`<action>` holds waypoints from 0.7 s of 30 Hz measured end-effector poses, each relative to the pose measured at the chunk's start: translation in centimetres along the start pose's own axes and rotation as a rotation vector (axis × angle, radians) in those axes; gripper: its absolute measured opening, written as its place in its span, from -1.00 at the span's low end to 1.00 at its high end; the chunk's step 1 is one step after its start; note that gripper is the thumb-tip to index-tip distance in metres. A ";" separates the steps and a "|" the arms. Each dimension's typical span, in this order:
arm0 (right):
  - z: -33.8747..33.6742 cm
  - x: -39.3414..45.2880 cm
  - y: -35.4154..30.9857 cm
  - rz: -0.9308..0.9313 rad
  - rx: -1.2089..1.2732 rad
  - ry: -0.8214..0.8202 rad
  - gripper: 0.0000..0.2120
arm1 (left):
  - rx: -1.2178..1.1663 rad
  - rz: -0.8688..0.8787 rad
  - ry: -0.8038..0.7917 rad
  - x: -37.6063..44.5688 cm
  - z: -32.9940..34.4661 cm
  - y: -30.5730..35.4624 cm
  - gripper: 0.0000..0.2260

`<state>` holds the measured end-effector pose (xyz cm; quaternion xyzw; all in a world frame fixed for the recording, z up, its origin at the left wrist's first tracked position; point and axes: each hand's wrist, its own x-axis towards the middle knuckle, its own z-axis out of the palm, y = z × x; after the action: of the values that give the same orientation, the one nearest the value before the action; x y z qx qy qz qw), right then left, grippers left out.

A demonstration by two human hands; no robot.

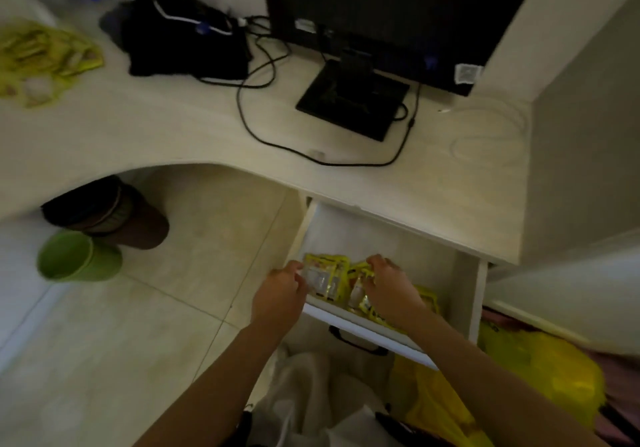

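Inside the open drawer (408, 238), at its front L corner, the left hand (278, 292) has its fingers curled onto the left edge of a yellow packet (329, 275), pinching it. The pkt stands tilted near the drawer front. Just beside it, the right hand (389, 285) curls its fingers + thumb round a second yellow packet (358, 296), which touches the first. More yellow packs (427, 299) lie by the right wrist, partly hidden. Some blur, so print on the pkts can't be read.

A black handle (356, 342) sits on the drawer front, below the hands. Lower still are a white plastic bag (311, 381) and, to the R, a yellow plastic bag (540, 367).

Above the drawer runs the tabletop (173, 128). On it are a dark monitor (398, 6) on a flat stand, black cables (263, 136) looping in front, a black bag (183, 44) further L, and a loose heap of yellow wrappers (45, 53) at the far L edge.

Under the tabletop's curve, on the tiled floor (138, 325), a brown bin (138, 225) and a green bin (78, 256) stand touching, well apart from the hands.
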<state>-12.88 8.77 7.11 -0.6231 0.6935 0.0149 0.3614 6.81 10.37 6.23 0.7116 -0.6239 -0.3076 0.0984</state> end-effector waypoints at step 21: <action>14.3 -2.2 -26.6 -0.462 -0.336 -0.113 -0.64 | 0.146 -0.266 0.317 -9.3 -14.3 -24.3 -0.71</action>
<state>17.18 11.50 9.13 -0.8137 0.5001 0.0814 0.2849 34.68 20.61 7.74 0.8325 -0.5218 -0.1560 0.1021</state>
